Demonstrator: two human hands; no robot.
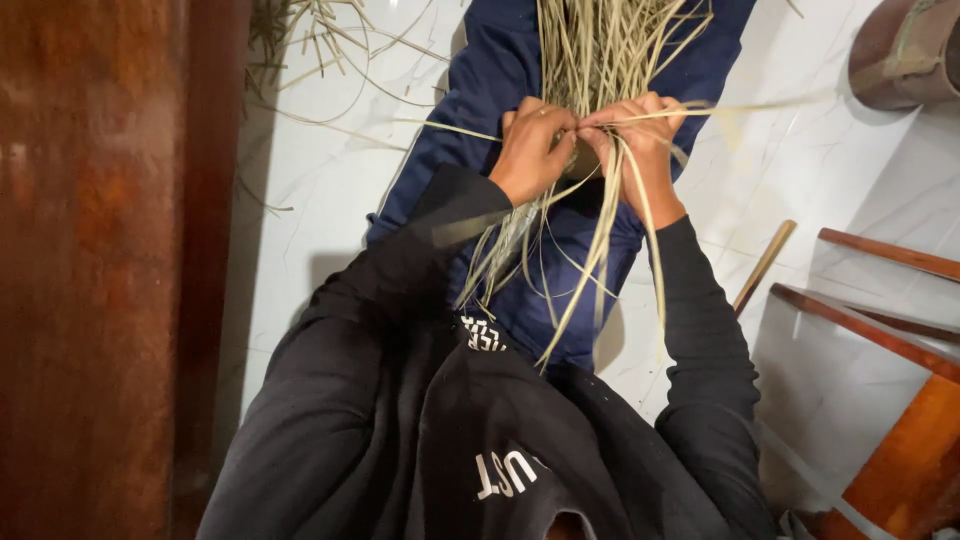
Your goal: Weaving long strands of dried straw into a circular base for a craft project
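A bundle of long pale green-yellow grass strands lies along my outstretched legs in dark blue trousers. My left hand and my right hand meet at the middle of the bundle, both closed on strands, fingertips almost touching. Loose ends hang from the hands toward my body. One strand runs out to the right past my right hand. Both arms wear black sleeves.
White marble-patterned floor lies beneath. Dark brown wooden panel fills the left side. Loose strands lie scattered at top left. A wooden frame stands at right, a thin wooden stick beside it, a brown rounded object at top right.
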